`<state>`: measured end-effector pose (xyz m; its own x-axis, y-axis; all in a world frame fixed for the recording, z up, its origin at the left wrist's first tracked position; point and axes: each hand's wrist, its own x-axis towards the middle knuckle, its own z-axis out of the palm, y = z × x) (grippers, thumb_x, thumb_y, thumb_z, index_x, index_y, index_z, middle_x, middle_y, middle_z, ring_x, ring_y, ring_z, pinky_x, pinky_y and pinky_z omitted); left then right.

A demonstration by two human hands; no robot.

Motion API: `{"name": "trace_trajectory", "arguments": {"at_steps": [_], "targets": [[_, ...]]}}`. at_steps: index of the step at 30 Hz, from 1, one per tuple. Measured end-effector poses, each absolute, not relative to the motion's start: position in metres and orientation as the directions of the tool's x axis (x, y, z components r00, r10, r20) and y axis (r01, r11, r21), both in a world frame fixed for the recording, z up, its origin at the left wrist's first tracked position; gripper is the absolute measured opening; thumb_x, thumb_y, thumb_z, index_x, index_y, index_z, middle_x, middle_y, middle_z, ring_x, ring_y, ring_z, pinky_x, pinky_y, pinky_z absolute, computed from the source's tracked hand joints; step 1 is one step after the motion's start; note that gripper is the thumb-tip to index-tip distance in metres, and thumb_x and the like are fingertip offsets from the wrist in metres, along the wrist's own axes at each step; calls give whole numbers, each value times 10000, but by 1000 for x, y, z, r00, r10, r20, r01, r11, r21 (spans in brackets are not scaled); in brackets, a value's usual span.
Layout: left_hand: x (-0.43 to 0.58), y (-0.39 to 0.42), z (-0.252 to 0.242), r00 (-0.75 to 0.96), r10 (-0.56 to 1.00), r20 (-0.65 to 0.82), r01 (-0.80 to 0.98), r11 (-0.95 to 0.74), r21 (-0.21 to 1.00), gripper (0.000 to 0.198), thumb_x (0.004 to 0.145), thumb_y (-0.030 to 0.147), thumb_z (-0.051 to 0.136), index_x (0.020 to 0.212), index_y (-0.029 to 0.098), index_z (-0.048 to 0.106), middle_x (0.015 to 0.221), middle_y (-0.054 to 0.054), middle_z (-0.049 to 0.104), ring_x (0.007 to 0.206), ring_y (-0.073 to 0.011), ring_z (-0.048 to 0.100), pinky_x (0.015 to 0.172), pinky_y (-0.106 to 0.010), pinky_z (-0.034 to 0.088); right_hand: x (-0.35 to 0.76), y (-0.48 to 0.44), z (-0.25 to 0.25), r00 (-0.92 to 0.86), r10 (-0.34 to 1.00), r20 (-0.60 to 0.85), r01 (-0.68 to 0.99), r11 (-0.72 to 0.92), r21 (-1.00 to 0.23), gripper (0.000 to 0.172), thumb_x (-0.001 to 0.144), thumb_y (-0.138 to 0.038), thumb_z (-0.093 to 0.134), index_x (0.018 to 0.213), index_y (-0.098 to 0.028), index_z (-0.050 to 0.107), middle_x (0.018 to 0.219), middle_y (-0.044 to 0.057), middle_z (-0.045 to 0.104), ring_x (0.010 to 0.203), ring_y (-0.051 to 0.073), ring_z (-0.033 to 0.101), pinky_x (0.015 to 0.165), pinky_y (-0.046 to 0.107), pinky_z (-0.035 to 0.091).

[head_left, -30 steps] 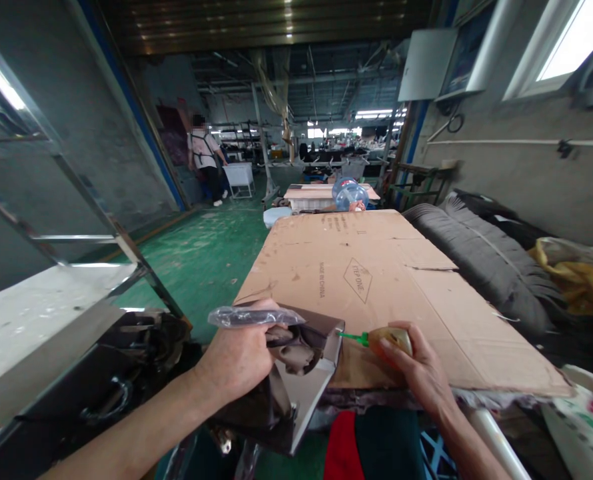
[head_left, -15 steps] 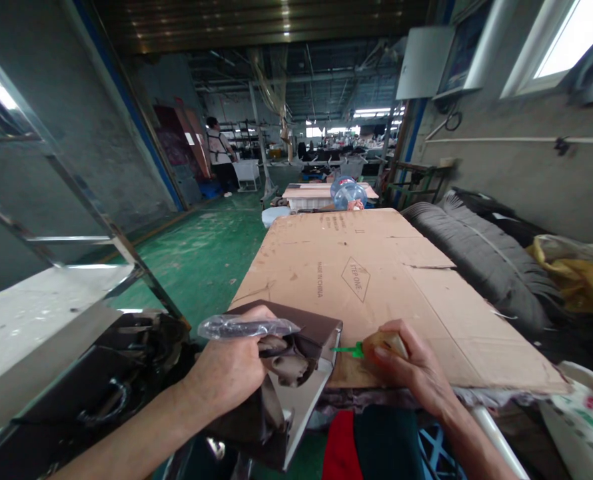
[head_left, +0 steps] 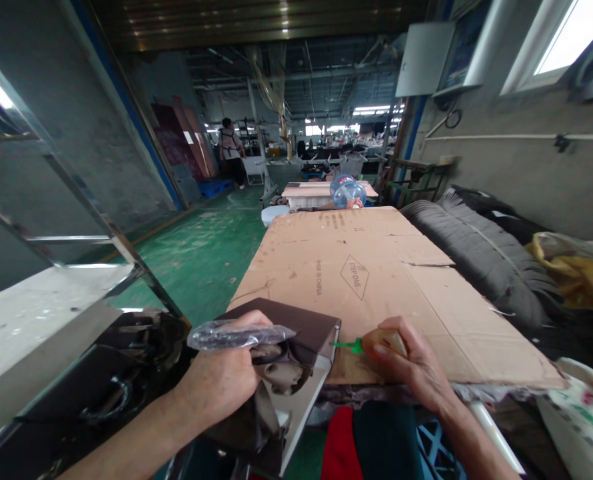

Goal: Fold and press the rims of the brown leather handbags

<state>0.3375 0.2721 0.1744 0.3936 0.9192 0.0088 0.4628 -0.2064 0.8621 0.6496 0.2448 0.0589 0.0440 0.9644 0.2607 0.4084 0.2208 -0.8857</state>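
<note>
My left hand (head_left: 226, 373) is closed around the top of a dark brown handbag (head_left: 296, 319), with a plastic-wrapped strip (head_left: 239, 335), probably its handle, lying across the fingers. The bag is tilted over the near edge of the cardboard, and its pale side panel (head_left: 312, 393) faces me. Crumpled brown material (head_left: 282, 377) bulges beside my fingers. In my right hand (head_left: 401, 357) is a tool with a wooden handle (head_left: 384, 340) and a thin green tip (head_left: 349, 346). That tip points left at the bag's corner; I cannot tell whether they touch.
A cardboard sheet (head_left: 366, 247) covers the table before me. Black bags (head_left: 111, 387) lie at left beside a metal frame (head_left: 101, 220). Along the right runs a grey bundle (head_left: 486, 247). Farther back are a water bottle (head_left: 345, 192) and a person (head_left: 231, 150) on the green floor.
My left hand has shifted slightly left and the bag with it. The right hand with its tool is nearly still. The person in the back has moved a little right.
</note>
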Motion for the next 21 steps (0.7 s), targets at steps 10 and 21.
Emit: {"name": "trace_trajectory", "arguments": {"at_steps": [10, 21], "targets": [[338, 262, 181, 384, 923, -28, 433, -154, 888, 167, 648, 64, 553, 780, 168, 557, 776, 13, 639, 756, -147, 612, 670, -221, 463, 647, 235, 56, 13, 975, 222, 394, 199, -897, 290, 868, -471, 591, 1030, -240, 524, 938, 4, 573, 864, 226, 545, 757, 338, 403], [329, 256, 175, 382, 923, -53, 466, -143, 873, 165, 686, 88, 551, 823, 178, 570, 820, 5, 646, 786, -154, 613, 682, -217, 464, 644, 232, 59, -10, 971, 238, 390, 223, -893, 289, 872, -478, 575, 1028, -239, 529, 950, 17, 570, 866, 234, 545, 752, 352, 410]]}}
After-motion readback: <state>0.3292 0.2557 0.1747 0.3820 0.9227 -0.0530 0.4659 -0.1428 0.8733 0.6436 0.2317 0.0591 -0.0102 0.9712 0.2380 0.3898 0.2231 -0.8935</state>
